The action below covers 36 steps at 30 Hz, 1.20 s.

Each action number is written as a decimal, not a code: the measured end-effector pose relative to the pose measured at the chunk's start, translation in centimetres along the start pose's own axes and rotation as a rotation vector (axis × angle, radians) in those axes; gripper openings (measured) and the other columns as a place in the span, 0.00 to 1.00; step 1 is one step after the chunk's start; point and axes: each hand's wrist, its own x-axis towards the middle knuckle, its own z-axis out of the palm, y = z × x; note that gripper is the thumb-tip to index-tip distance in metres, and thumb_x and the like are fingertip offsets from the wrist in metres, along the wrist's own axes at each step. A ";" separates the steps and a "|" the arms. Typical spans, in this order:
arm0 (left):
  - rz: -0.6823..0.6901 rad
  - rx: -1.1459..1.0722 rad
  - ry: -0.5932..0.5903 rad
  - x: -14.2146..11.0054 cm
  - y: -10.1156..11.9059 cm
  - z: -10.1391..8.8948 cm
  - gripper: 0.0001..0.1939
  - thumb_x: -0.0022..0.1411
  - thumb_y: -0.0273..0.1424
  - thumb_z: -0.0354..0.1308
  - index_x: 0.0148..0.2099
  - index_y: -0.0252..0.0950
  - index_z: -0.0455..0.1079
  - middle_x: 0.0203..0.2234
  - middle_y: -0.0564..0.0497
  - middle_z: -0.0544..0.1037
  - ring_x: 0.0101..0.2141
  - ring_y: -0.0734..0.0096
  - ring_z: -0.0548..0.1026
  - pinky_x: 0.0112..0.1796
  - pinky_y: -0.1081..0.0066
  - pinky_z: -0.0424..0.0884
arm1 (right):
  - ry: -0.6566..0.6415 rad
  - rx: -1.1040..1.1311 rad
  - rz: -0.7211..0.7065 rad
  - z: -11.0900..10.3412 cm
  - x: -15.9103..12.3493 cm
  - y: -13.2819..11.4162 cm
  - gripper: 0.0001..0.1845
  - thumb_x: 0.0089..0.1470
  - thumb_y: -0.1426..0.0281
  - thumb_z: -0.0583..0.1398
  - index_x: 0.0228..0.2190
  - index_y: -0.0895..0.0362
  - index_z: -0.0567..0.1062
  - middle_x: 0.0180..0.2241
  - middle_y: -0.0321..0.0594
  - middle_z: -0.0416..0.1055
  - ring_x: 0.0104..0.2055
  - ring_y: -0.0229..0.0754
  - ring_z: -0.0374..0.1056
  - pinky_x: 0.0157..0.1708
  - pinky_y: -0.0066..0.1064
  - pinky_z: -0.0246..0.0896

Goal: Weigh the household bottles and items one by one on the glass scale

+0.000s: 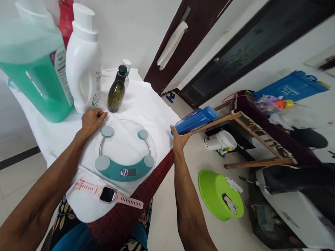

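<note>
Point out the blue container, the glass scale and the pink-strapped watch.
Blue container (195,120), head view: middle of its side.
Glass scale (125,149), head view: clear middle of its plate.
Pink-strapped watch (107,194), head view: dark screen.

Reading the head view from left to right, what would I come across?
Jug of green liquid, white handled bottle, dark green bottle, blue container in the right hand, blue item with white lettering.

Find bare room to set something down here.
Free: the cloth between dark bottle, scale and blue bottle; the scale's middle too. Crowded: the left, with jug, white bottle and left hand; the near corner, with the watch.
</note>
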 end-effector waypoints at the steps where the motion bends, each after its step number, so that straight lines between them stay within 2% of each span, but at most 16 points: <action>1: -0.001 0.002 -0.003 0.0 0.0 0.1 0.17 0.68 0.46 0.59 0.35 0.40 0.77 0.32 0.45 0.84 0.37 0.55 0.80 0.39 0.63 0.65 | 0.026 -0.008 0.030 0.1 0.2 -0.1 0.63 0.46 0.53 0.77 0.72 0.63 0.58 0.72 0.66 0.65 0.74 0.59 0.66 0.76 0.52 0.62; 5: -0.014 0.010 -0.004 0.0 0.0 0.2 0.17 0.68 0.46 0.58 0.35 0.39 0.77 0.33 0.45 0.84 0.37 0.55 0.80 0.39 0.63 0.65 | 0.086 -0.098 0.114 0.4 0.9 -0.3 0.58 0.47 0.58 0.78 0.70 0.63 0.62 0.69 0.64 0.71 0.71 0.60 0.71 0.74 0.53 0.67; 10: -0.005 0.019 -0.004 0.1 0.0 0.3 0.17 0.68 0.46 0.58 0.35 0.39 0.77 0.33 0.45 0.84 0.37 0.55 0.79 0.40 0.62 0.66 | 0.144 -0.178 0.171 0.8 1.4 0.0 0.53 0.48 0.62 0.76 0.69 0.65 0.66 0.68 0.67 0.74 0.70 0.64 0.74 0.76 0.57 0.63; 14: 0.011 0.017 -0.006 0.2 -0.2 0.4 0.18 0.69 0.46 0.58 0.35 0.39 0.77 0.33 0.45 0.84 0.36 0.55 0.78 0.39 0.62 0.66 | 0.198 -0.173 0.183 0.6 1.2 -0.4 0.47 0.47 0.64 0.74 0.66 0.65 0.71 0.62 0.64 0.79 0.67 0.66 0.76 0.72 0.58 0.68; 17: 0.003 0.027 -0.003 0.2 -0.1 0.4 0.17 0.69 0.46 0.59 0.35 0.39 0.77 0.33 0.45 0.84 0.37 0.55 0.79 0.40 0.62 0.66 | 0.198 -0.120 0.159 -0.3 0.3 -1.0 0.43 0.44 0.64 0.73 0.62 0.64 0.76 0.58 0.60 0.82 0.63 0.65 0.78 0.70 0.58 0.70; 20: 0.001 0.037 -0.008 0.0 0.1 0.3 0.16 0.70 0.45 0.59 0.36 0.39 0.77 0.34 0.45 0.84 0.38 0.55 0.79 0.41 0.62 0.66 | 0.167 -0.057 0.139 -1.7 -2.0 -1.5 0.39 0.43 0.62 0.73 0.57 0.63 0.79 0.54 0.56 0.84 0.57 0.63 0.81 0.66 0.57 0.75; 24: -0.005 0.058 -0.013 -0.1 0.4 0.2 0.15 0.72 0.43 0.60 0.39 0.38 0.79 0.36 0.46 0.84 0.39 0.57 0.77 0.43 0.63 0.67 | 0.058 0.156 0.109 -3.7 -6.9 -2.4 0.33 0.43 0.56 0.75 0.48 0.60 0.81 0.48 0.49 0.85 0.51 0.57 0.82 0.59 0.53 0.80; 29: -0.024 0.069 -0.022 0.0 0.6 0.3 0.14 0.72 0.41 0.60 0.41 0.37 0.79 0.37 0.45 0.84 0.39 0.59 0.76 0.44 0.63 0.67 | -0.124 0.439 0.121 -5.4 -13.6 -6.0 0.30 0.41 0.58 0.79 0.44 0.59 0.82 0.41 0.43 0.84 0.49 0.54 0.81 0.60 0.54 0.78; 33: -0.017 0.049 -0.019 -0.1 0.6 0.2 0.14 0.72 0.41 0.59 0.41 0.36 0.80 0.37 0.46 0.84 0.39 0.59 0.76 0.44 0.65 0.68 | -0.332 0.469 0.115 -5.4 -17.1 -8.8 0.25 0.44 0.57 0.79 0.40 0.57 0.83 0.36 0.41 0.83 0.44 0.52 0.80 0.54 0.51 0.81; 36: -0.002 0.044 -0.017 0.0 0.5 0.1 0.15 0.72 0.42 0.59 0.40 0.37 0.79 0.36 0.46 0.84 0.39 0.59 0.76 0.44 0.65 0.68 | -0.505 0.418 0.161 -4.6 -18.9 -9.8 0.25 0.44 0.56 0.80 0.38 0.56 0.82 0.35 0.42 0.84 0.39 0.49 0.79 0.46 0.46 0.82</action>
